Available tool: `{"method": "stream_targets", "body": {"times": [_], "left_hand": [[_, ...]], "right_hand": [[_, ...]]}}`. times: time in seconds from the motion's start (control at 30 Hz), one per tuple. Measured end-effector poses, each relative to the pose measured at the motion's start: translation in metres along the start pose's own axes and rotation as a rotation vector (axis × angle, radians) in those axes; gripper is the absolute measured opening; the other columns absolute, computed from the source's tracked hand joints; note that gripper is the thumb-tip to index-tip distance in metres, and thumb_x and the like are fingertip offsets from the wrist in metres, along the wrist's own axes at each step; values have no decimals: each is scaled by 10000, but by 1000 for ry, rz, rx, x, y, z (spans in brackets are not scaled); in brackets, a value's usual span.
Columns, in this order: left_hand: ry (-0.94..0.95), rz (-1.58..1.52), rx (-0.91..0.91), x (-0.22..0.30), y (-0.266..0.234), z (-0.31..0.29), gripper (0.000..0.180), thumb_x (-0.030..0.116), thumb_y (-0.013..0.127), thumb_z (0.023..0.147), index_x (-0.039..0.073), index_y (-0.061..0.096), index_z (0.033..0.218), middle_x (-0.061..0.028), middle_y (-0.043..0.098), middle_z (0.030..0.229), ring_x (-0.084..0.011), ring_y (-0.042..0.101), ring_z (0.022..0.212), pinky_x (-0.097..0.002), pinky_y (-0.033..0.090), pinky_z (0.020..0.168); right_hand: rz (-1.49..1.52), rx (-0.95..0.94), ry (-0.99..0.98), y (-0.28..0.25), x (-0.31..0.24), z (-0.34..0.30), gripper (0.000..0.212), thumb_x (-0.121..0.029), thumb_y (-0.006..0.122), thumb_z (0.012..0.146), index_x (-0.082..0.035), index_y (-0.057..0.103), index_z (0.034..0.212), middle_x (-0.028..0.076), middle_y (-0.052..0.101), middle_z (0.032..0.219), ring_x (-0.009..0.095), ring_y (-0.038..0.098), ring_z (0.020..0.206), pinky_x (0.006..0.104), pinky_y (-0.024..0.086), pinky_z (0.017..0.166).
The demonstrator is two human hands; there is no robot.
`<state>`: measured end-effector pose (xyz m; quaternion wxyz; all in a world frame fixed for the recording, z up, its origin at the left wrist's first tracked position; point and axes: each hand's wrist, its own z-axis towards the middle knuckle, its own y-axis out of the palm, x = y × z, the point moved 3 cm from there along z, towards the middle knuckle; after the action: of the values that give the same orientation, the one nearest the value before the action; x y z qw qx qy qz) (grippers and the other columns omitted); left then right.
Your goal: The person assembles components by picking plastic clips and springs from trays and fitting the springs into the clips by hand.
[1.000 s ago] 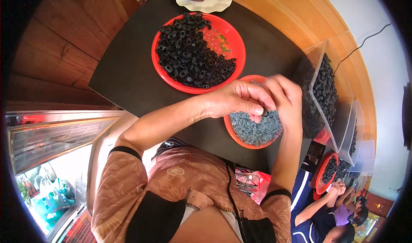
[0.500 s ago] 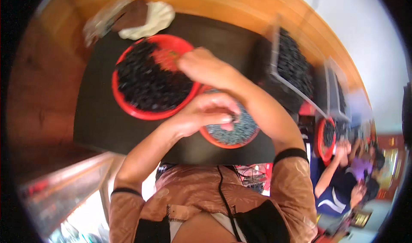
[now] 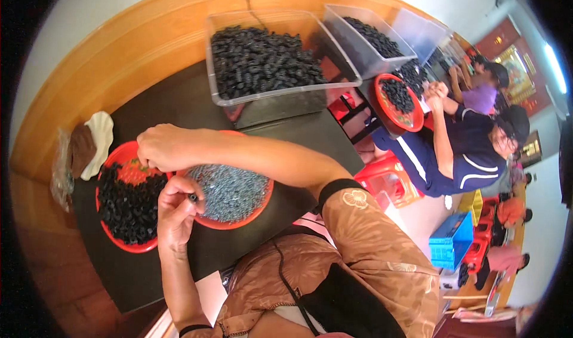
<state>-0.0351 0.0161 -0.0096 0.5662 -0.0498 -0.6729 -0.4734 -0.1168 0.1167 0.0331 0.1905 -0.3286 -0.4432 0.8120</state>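
Note:
My left hand (image 3: 175,215) pinches a small black ring-shaped part (image 3: 193,198), its round end turned up, beside the bowl of grey pieces. Above the upper edge of a red bowl (image 3: 102,221) my right hand (image 3: 161,149) is closed, knuckles up; its fingertips are hidden, so what they hold cannot be made out. Loose black parts (image 3: 128,210) fill most of that bowl, and its red bottom shows near my right hand. A second red bowl (image 3: 225,225), partly under my right forearm, contains many tiny shiny grey pieces (image 3: 236,193).
A clear plastic bin (image 3: 280,90) heaped with black parts stands on the dark table (image 3: 119,284). A brown-and-white cloth bundle (image 3: 95,144) lies far left. To the right, a co-worker (image 3: 456,147) sits by another red bowl (image 3: 415,123); a blue crate (image 3: 450,239) is on the floor.
The view has swung to the right, bringing the bins and co-worker further in. My right hand has shifted toward the bowl's upper edge. My left hand has turned upward, showing the black part.

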Motion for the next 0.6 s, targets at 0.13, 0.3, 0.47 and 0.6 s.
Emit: {"method": "stream_targets", "body": {"times": [0.13, 0.3, 0.47, 0.6], "left_hand": [[-23, 12, 78, -9, -6, -3, 348, 192, 763, 747, 46, 553, 982, -59, 546, 841, -108, 508, 670, -200, 419, 565], [-101, -18, 157, -30, -24, -3, 422, 136, 761, 751, 43, 562, 1112, -21, 569, 1047, -134, 537, 912, -230, 458, 756], [-27, -12, 133, -29, -53, -12, 341, 110, 642, 862, 19, 521, 1167, -56, 566, 1066, -110, 533, 907, -225, 456, 761], [67, 43, 155, -20, -51, -1, 414, 148, 652, 859, 25, 483, 1217, -26, 539, 1037, -88, 469, 787, -212, 416, 700]], "right_hand": [[361, 326, 15, -39, -16, -62, 102, -88, 698, 686, -49, 681, 778, 104, 624, 729, 262, 627, 670, 360, 486, 572], [622, 473, 139, -45, -20, -112, 123, -87, 732, 691, -13, 674, 770, 88, 626, 710, 184, 631, 649, 286, 485, 565], [727, 486, 104, -33, -25, -105, 127, -89, 745, 677, -18, 670, 751, 74, 611, 690, 161, 617, 640, 279, 468, 550], [701, 566, 8, -40, -22, -111, 150, -101, 777, 635, -25, 675, 714, 72, 588, 723, 177, 593, 642, 277, 459, 549]]}}
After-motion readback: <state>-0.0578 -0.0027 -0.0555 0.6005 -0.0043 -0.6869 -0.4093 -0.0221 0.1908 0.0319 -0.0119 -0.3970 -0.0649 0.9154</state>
